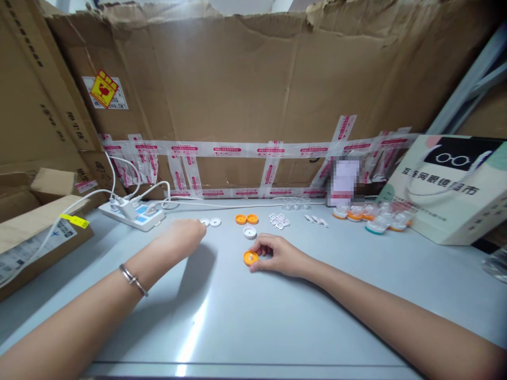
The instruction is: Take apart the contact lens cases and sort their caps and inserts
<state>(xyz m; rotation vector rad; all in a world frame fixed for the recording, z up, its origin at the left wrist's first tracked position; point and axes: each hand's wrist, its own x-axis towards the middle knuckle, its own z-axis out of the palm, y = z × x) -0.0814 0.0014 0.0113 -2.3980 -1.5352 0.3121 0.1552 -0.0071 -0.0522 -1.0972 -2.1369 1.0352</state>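
My right hand [279, 255] grips the rim of a small round orange cap [247, 259] between thumb and fingers. A small white piece sits at the cap's middle. My left hand [186, 236], blurred, is over the table beside two white discs [215, 222]; its fingers are hidden behind the hand. Just beyond the held cap lies a white ring-shaped cap [249, 232]. Behind it, two more orange caps [252, 218] lie side by side. To their right are a pile of small white parts [279, 220] and several small clear-and-white pieces [316, 220].
A white power strip [132, 215] with plugs and cables stands at left, near an open carton [47, 237]. Clear containers with coloured bases [378, 221] cluster at right, before a paper bag [447, 195]. A large cardboard box [237, 89] walls off the back.
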